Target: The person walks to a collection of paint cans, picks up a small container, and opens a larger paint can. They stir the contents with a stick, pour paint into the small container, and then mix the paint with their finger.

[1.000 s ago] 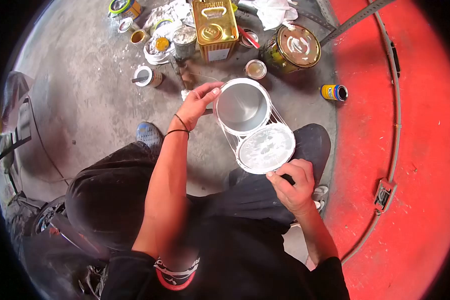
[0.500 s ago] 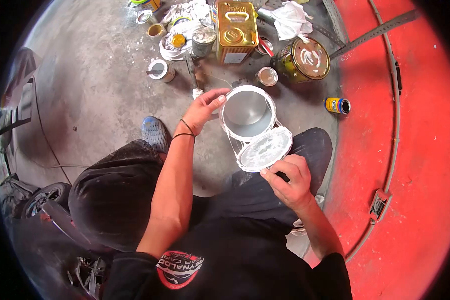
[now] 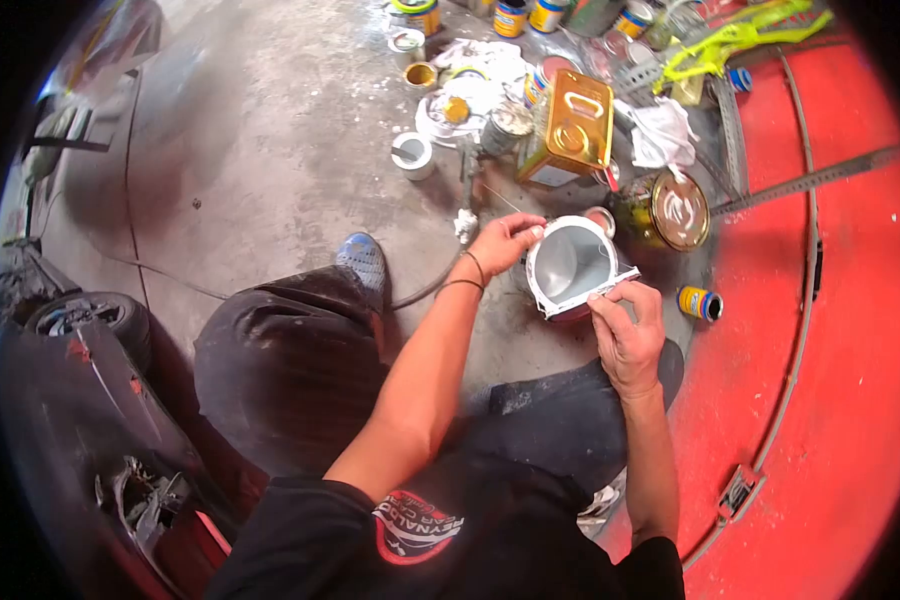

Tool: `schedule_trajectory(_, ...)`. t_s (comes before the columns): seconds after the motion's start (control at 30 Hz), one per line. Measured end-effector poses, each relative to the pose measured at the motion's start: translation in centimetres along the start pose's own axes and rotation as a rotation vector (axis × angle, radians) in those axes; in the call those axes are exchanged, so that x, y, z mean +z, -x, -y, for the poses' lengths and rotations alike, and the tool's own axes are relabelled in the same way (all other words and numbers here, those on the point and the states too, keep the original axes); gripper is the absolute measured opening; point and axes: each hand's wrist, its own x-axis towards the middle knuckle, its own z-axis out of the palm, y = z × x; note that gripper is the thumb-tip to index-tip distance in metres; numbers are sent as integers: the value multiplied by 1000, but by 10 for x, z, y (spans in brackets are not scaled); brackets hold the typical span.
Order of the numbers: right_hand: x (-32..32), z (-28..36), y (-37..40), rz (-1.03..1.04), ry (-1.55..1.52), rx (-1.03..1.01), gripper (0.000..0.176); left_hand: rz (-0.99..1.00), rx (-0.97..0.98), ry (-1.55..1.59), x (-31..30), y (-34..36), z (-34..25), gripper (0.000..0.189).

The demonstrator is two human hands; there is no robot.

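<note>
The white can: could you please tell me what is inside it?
The can shows a smooth grey inside, nothing loose in it. The left hand grips its rim; the lid, held by the right hand, hides the near lower edge.

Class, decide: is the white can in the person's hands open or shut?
Open. The white can shows its grey inside; the left hand grips its rim, and the right hand holds the lid tilted off its mouth.

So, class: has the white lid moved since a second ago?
Yes. The lid, earlier face-up below the can, is now swung up edge-on against its rim by the right hand, closer to the gold tin.
</note>
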Motion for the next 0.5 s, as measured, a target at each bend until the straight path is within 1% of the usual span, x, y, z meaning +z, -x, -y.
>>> schedule_trajectory(0.07,9,-4,-11,30,-12,-22,43,4,62,27,0,-4,9,39)
schedule_trajectory(0.1,12,-5,-15,41,-23,-27,41,2,54,48,0,-4,10,36)
schedule_trajectory(0.17,16,-7,-23,73,-13,-27,36,-2,121,71,1,-21,34,31)
schedule_trajectory(0.23,21,-9,-28,103,-21,-43,31,-19,186,13,3,-35,48,33)
schedule_trajectory(0.27,28,-13,-30,94,-24,-41,27,-190,328,-352,5,-31,38,41)
schedule_trajectory(0.3,36,-18,-31,81,-40,-38,22,-356,354,-278,11,-22,17,49)
schedule_trajectory(0.33,42,-22,-36,103,-54,-41,20,-499,396,-326,16,-20,-12,47)
schedule_trajectory(0.37,48,-26,-41,125,-57,-37,18,-520,420,-430,15,3,-69,45)
schedule_trajectory(0.4,60,-31,-44,139,-72,-40,20,-585,491,-323,20,18,-109,41)
schedule_trajectory(0.43,70,-36,-46,158,-71,-38,21,-540,574,-297,22,37,-150,37)
schedule_trajectory(0.5,82,-40,-42,223,-88,46,23,-478,782,-422,26,72,-211,29)
